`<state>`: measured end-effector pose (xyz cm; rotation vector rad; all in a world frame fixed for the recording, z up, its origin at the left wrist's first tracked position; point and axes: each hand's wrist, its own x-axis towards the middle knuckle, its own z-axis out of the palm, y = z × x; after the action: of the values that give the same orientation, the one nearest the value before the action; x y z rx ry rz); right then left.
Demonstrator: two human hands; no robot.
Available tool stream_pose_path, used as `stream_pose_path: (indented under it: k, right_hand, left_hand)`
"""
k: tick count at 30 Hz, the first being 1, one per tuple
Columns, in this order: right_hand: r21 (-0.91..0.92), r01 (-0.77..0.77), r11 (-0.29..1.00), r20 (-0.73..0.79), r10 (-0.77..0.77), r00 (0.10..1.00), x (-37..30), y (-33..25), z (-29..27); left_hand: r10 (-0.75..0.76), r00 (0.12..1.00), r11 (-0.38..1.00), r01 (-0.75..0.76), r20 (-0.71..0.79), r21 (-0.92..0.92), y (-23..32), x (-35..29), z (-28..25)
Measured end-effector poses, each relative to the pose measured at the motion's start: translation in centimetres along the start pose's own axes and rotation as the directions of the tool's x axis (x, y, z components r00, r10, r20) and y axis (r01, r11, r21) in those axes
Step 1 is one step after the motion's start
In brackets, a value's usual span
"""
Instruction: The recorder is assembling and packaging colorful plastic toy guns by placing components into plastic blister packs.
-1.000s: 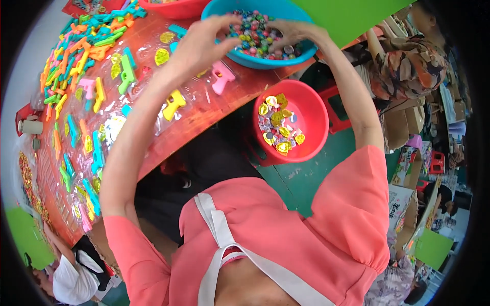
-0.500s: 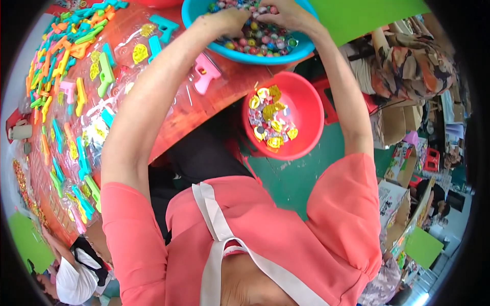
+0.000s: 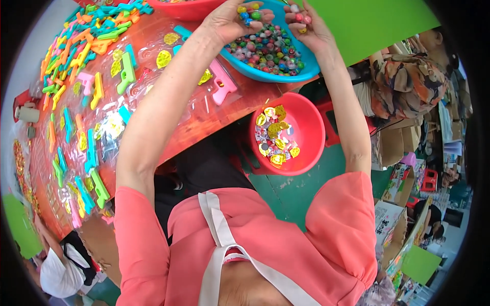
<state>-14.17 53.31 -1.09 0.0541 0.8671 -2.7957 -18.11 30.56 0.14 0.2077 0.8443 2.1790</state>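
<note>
Above the blue basin (image 3: 278,76), my left hand (image 3: 224,23) is turned up and cupped around several small balls (image 3: 250,16) in blue, green, yellow and red. My right hand (image 3: 319,35), at the basin's right side, holds a few more balls (image 3: 302,19), red, white and yellow, in its curled fingers. Many mixed-colour balls (image 3: 270,51) lie in the basin below. Left of it, a pink toy pistol (image 3: 222,85) sits in a clear plastic tray, under and beside my left forearm.
Toy pistols (image 3: 81,38) are heaped at the far left of the red table (image 3: 189,135); more lie in clear trays. A red basin (image 3: 314,148) with yellow pieces stands below the table edge. Another red basin (image 3: 189,9) is behind. Other people sit left and right.
Both hands have come up out of the balls and moved apart, each now holding several. The view has shifted slightly, so the table and basins appear lower and farther right.
</note>
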Motion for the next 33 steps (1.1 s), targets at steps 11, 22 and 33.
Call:
stream_pose_path:
  k: [11,22,33]
  right_hand:
    - [-0.528,0.154,0.835,0.124,-0.104,0.987,-6.3,7.0,11.1]
    - [-0.826,0.037,0.563,0.108,0.092,0.990,-2.4,19.9,16.3]
    - [-0.836,0.382,-0.395,0.320,0.214,0.923,9.5,15.7,17.8]
  left_hand:
    - [0.253,0.958,0.845,-0.152,-0.133,0.513,8.3,-16.5,-3.4]
    - [0.329,0.866,0.842,-0.090,-0.376,0.531,10.2,-31.0,-13.0]
    - [0.304,0.916,0.757,-0.065,-0.263,0.651,11.9,-27.7,-14.3]
